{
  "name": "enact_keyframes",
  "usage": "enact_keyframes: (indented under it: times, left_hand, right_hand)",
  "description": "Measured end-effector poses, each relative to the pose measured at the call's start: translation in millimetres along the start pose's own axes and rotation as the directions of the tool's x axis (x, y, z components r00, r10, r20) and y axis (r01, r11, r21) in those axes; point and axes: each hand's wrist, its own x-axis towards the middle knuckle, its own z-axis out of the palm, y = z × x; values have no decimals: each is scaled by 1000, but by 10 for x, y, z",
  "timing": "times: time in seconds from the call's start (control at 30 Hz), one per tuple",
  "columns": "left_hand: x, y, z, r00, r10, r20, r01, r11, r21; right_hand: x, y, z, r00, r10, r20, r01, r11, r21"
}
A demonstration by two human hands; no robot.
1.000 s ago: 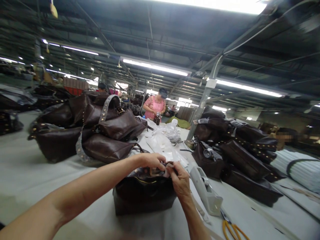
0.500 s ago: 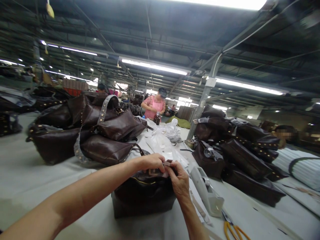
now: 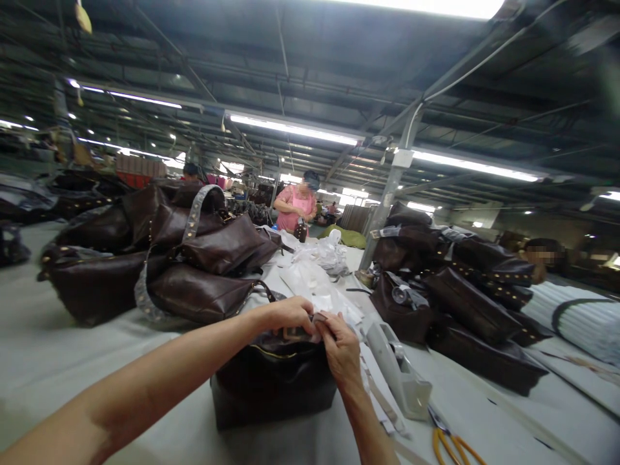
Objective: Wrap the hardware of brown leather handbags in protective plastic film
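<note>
A dark brown leather bag (image 3: 271, 381) stands upright on the white table (image 3: 58, 361) in front of me. My left hand (image 3: 288, 313) and my right hand (image 3: 341, 352) meet at the bag's top edge. Both pinch a strap with a metal buckle (image 3: 296, 333) there, fingers closed on it. The fingertips hide part of the strap.
A pile of brown bags (image 3: 159, 258) lies to the left, another pile (image 3: 460, 290) to the right. A grey tape dispenser (image 3: 400, 374) and yellow-handled scissors (image 3: 453, 442) lie right of the bag. White wrappings (image 3: 320, 271) lie behind it. A person in pink (image 3: 296, 203) works at the far end.
The camera has tilted slightly, so the bag and hands sit a little left and lower. Both hands stay pinched on the strap at the bag's top.
</note>
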Motion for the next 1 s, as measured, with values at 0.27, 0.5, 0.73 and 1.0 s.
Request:
enact_keyframes:
  times: [0.27, 0.5, 0.73, 1.0]
  left_hand:
    - [61, -61, -26, 999, -17, 33, 18, 999, -32]
    - [95, -118, -69, 991, -56, 118, 79, 978, -194]
    - [82, -87, -22, 992, -47, 113, 53, 997, -56]
    - [255, -241, 126, 994, 43, -98, -62, 978, -198]
  right_hand:
    - [88, 9, -19, 999, 12, 38, -11, 1000, -29]
    - [82, 64, 90, 1000, -11, -10, 10, 996, -90]
    - [88, 76, 117, 999, 25, -33, -29, 995, -96]
    - [103, 81, 69, 997, 79, 18, -79, 997, -12]
